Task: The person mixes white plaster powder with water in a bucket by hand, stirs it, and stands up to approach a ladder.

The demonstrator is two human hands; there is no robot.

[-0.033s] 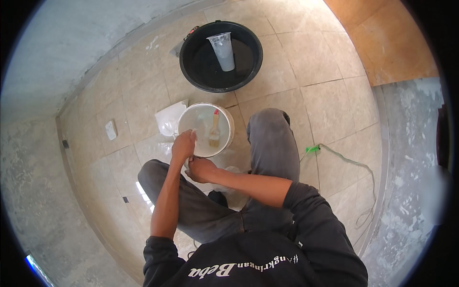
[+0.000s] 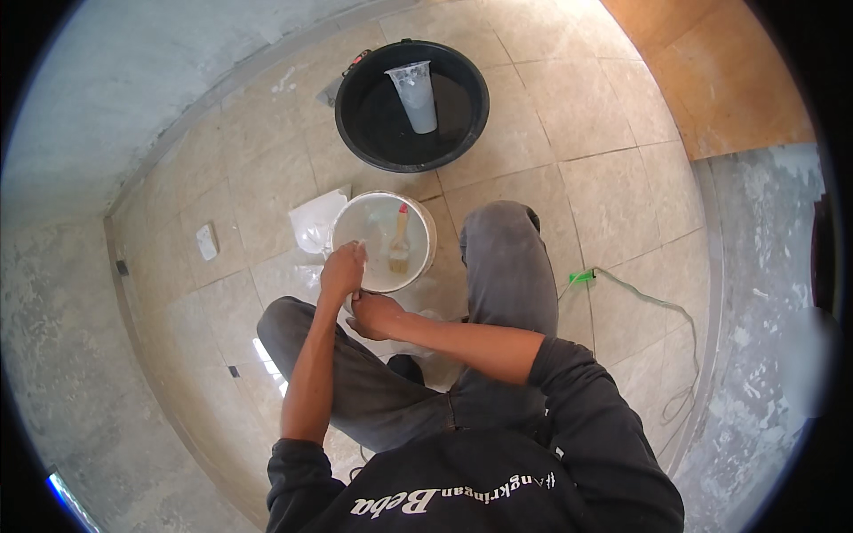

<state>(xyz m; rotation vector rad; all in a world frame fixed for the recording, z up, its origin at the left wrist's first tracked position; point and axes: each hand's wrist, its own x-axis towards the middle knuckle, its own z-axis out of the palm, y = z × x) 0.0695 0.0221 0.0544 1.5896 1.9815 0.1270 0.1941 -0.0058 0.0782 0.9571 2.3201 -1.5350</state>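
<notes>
From my head view, my left hand [image 2: 343, 271] curls at the near-left edge of the white bucket [image 2: 366, 220], my right hand [image 2: 376, 317] bunched just below; I can't tell what either grips. The bucket stands before me, presumably for easy reach; the brush [image 2: 400, 244] lies inside, perhaps to contain drips.

Smooth plastic bucket [image 2: 431, 253], wooden-looking brush handle [image 2: 402, 224], glossy floor tiles [image 2: 613, 200], rough wall [image 2: 755, 329], matt cloth trousers [image 2: 508, 266]
</notes>
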